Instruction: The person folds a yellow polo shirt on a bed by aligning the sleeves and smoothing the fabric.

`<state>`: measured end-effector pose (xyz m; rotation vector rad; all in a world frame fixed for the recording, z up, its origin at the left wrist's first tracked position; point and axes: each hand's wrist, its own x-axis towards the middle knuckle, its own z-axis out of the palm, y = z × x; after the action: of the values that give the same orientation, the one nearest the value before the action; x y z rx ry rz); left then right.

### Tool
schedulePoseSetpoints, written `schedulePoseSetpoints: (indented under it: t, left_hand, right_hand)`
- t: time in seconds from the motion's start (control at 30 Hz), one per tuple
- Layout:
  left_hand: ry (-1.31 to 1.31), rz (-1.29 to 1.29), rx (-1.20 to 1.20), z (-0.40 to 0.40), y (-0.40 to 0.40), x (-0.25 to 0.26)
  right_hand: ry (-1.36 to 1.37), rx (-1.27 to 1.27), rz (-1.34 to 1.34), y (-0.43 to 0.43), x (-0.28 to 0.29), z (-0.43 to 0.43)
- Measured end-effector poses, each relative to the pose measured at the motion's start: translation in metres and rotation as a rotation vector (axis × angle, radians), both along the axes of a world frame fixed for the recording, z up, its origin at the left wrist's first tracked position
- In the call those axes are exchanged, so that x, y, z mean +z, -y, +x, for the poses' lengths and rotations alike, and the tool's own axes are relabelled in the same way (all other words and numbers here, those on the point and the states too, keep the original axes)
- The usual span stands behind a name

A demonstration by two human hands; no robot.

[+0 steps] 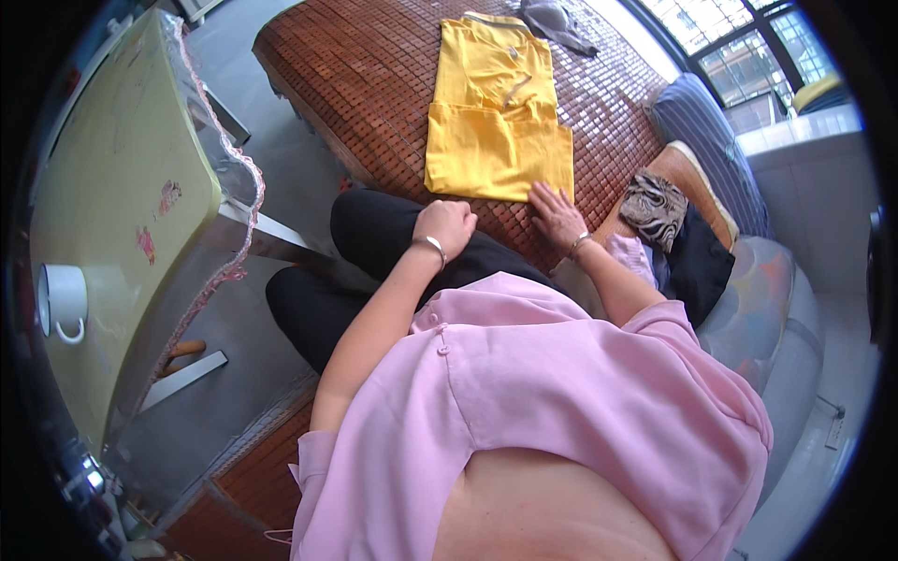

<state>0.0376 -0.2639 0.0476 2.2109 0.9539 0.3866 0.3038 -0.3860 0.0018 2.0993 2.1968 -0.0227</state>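
A folded yellow garment (499, 119) lies flat on the brown tile mat (351, 84), with a grey-edged band at its far end. My right hand (558, 217) rests palm down at its near right corner, fingers spread on the cloth and mat. Curled over my dark-trousered thigh is my left hand (447, 226), close to the mat's near edge; nothing shows in it. Both wrists carry a silver-coloured bangle.
Beyond the garment lies a grey cloth item (558, 26). To the right are a patterned cloth (656, 209), a black cloth (701, 263) and a blue striped cushion (708, 151). A table (119, 161) on the left holds a white mug (63, 301).
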Motion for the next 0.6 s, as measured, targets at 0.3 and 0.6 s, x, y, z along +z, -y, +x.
schedulePoseSetpoints:
  t: [0.3, 0.6]
  left_hand:
    - [-0.025, -0.155, 0.222, 0.002, -0.029, -0.029]
    - [-0.036, -0.126, 0.284, 0.047, -0.025, -0.044]
  right_hand:
    - [-0.118, -0.417, 0.083, -0.025, 0.003, 0.016]
    - [-0.367, -0.154, 0.374, -0.065, 0.033, 0.020]
